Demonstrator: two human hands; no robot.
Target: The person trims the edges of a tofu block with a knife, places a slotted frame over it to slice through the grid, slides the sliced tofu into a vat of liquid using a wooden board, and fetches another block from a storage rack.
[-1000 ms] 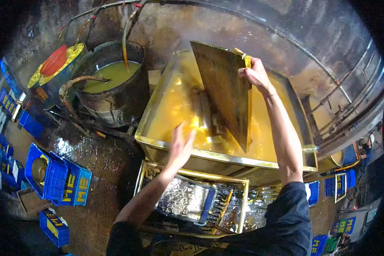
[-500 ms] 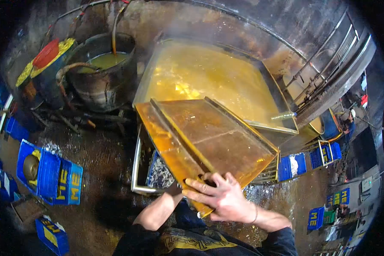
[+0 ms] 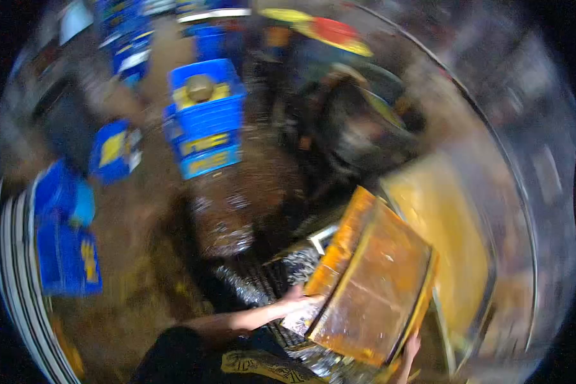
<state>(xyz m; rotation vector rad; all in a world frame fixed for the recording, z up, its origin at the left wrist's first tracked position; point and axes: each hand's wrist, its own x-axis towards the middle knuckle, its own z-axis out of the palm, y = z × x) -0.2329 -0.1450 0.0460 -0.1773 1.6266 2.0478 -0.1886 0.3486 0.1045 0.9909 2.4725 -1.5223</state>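
Note:
An amber-brown board [image 3: 381, 281] with raised bars along two sides is tilted in front of me. My left hand [image 3: 297, 301] is closed on its left edge, fingertips partly hidden by the board. At the lower right, my right hand [image 3: 411, 349] grips the opposite edge. Under and beside the board stands a metal-framed bin [image 3: 301, 264] with crumpled silvery-white material in it. Just right of the board lies the large vat [image 3: 451, 211] of yellowish liquid, blurred by motion.
A dark round pot [image 3: 358, 137] stands behind the board. Stacked blue crates [image 3: 208, 121] hold a round metal thing and something yellow. More blue crates [image 3: 67, 253] are at the left, near a striped railing [image 3: 13, 256]. The brown floor [image 3: 141, 256] looks wet.
My view has swung left, so the vat now appears at the right. My hands, earlier together at the board's near end, now hold opposite edges.

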